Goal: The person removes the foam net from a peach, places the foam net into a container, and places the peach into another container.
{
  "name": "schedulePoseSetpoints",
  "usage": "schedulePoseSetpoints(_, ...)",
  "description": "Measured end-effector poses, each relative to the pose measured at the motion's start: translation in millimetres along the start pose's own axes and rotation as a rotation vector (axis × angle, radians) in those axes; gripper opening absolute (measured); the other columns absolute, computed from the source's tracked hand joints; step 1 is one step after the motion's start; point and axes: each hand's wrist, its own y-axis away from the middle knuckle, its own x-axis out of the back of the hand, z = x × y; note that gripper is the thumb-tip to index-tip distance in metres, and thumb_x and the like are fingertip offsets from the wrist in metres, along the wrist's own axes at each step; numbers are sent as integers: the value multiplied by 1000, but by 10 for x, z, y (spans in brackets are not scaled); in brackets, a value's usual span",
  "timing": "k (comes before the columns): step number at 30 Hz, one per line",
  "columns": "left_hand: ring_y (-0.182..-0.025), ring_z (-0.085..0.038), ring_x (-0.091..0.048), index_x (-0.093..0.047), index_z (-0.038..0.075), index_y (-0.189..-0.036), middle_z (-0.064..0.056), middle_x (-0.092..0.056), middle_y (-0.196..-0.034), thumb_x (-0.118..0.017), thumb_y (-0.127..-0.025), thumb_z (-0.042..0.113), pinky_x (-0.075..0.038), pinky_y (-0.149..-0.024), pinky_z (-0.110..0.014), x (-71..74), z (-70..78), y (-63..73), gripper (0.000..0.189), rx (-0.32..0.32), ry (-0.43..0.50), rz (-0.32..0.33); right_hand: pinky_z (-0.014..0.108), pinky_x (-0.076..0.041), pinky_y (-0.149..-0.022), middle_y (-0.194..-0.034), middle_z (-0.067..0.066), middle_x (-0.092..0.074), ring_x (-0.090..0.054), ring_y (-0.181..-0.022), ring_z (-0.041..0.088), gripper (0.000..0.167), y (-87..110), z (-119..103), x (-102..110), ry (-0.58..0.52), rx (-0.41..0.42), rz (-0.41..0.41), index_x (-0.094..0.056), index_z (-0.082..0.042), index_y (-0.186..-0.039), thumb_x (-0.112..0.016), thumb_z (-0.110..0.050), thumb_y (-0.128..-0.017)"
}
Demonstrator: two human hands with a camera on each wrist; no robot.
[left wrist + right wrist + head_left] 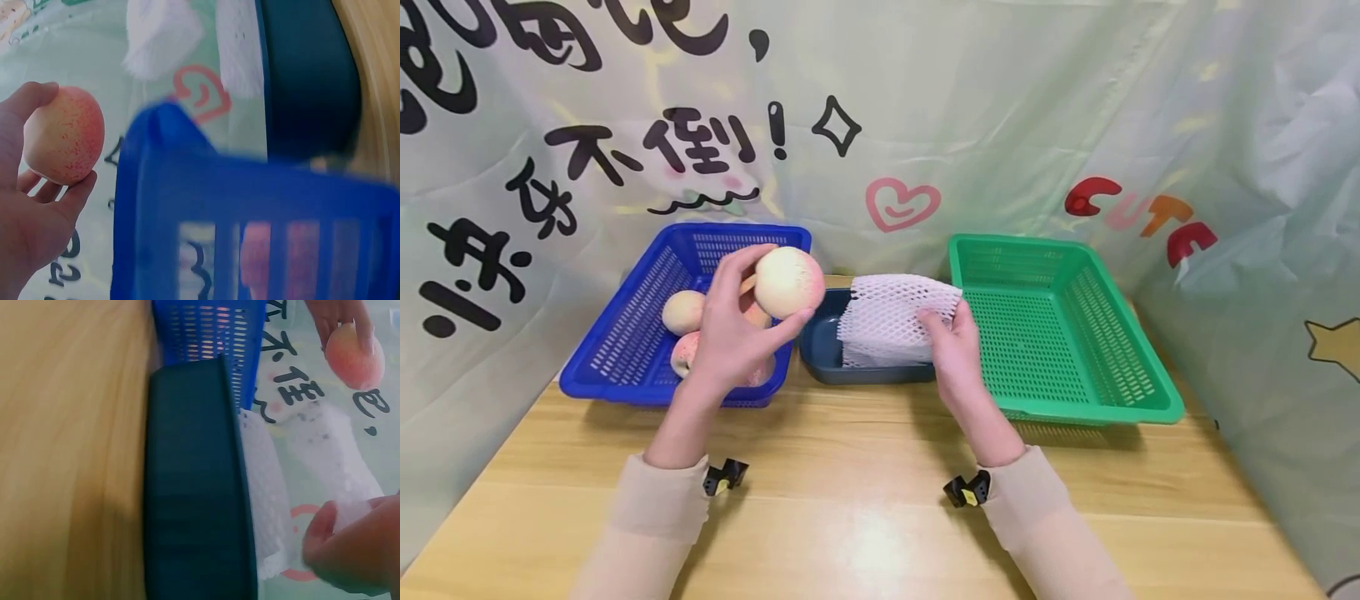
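My left hand [730, 337] grips a pale peach [789, 282] with a pink blush, raised over the right side of the blue basket [617, 388]. In the left wrist view the thumb lies on top of the peach [69, 134] and fingers curl beneath it. Between thumb and fingers, my right hand [953, 350] pinches one end of a white foam net sleeve [906, 296], lifted above a dark teal bin [880, 375]. More white foam netting [265, 494] stands in that bin, below the lifted sleeve. Several peaches [683, 312] lie in the blue basket, partly hidden by my left hand.
A green basket [1030, 333] with nothing visible inside stands right of the teal bin. All three containers sit on a wooden table [865, 467]. Behind them hangs a printed cloth [1030, 108] with lettering and a heart.
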Motion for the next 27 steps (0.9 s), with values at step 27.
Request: schedulePoseSetpoints(27, -116, -42, -51, -38, -3, -154, -31, -42, -141, -84, -88, 20, -39, -77, -10, 1235, -818, -382, 83, 300, -398, -297, 49, -45, -102, -143, 23, -38, -46, -127, 37, 97, -46, 369, 6, 830, 271, -103, -16, -2, -162, -70, 14, -84)
